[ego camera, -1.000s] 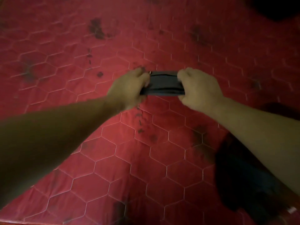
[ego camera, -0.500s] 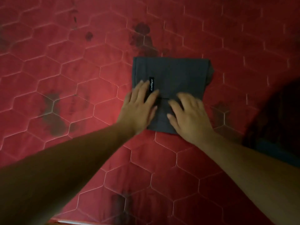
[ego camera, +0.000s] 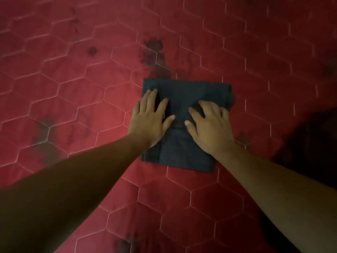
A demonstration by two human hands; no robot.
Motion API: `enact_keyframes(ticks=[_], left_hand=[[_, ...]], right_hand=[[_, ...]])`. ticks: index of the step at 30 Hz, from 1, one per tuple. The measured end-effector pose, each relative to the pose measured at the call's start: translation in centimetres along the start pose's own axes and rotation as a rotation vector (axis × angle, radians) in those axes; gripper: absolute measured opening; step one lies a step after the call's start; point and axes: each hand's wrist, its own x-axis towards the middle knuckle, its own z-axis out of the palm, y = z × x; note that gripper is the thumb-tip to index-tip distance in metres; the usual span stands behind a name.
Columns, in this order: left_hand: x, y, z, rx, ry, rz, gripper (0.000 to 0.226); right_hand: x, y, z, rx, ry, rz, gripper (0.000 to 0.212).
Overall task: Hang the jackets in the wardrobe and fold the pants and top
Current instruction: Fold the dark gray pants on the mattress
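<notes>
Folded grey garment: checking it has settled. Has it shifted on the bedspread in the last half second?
No. The folded grey garment sits with its far edge just below the same dark stain on the red bedspread as before.

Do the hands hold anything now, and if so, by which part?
Nothing is held. The left hand and the right hand lie flat, fingers spread, on top of the folded garment, pressing it onto the red cover.

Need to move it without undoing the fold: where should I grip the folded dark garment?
Probably its left and right edges, fingers slid under from each side. The folded garment lies flat, a neat rectangle on the red quilted surface, with the left hand and right hand pressing near those edges.
</notes>
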Motion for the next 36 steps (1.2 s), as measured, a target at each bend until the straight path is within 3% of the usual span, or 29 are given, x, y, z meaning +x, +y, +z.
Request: enact_keyframes(ticks=[4,10,13,16,20,25,28,31,34,36], left_hand=[[3.4,-0.8,1.4,0.048,-0.056,0.070,0.072],[3.6,-2.3,4.3,-0.080,0.095,0.104,0.064],[3.6,-1.9,3.7,-0.095,0.067,0.104,0.064],[1.7,-1.5,3.2,-0.133,-0.014,0.060,0.066],[-4.1,-1.2,4.5,-0.152,-0.017,0.049,0.067],[-4.8,-1.1,5.1,-0.213,0.002,0.001,0.066],[-4.7,-0.9,4.0,-0.397,-0.003,-0.064,0.067],[-3.6,-0.8,2.0,-0.794,0.069,-0.348,0.064],[-2.0,-0.8,-0.3,-1.128,0.038,-0.514,0.052],[-1.5,-1.0,-1.3,-1.277,-0.023,-0.507,0.047]], right_hand=[[4.0,1.9,1.5,-0.021,0.002,-0.011,0.065],[4.6,3.4,4.5,0.018,0.048,0.037,0.072],[4.4,3.0,3.8,0.015,0.022,0.048,0.073],[2.6,1.4,2.9,0.021,-0.028,0.066,0.072],[-4.6,-0.9,4.1,-0.011,-0.051,-0.095,0.073],[-5.2,-0.8,5.2,0.078,-0.037,-0.033,0.073],[-5.4,-0.9,4.4,0.343,0.075,0.089,0.061],[-4.8,-0.3,2.5,0.664,0.214,0.462,0.041],[-2.9,0.7,0.2,1.161,0.116,0.822,0.037],[-1.9,1.4,-1.1,1.384,0.030,0.863,0.033]])
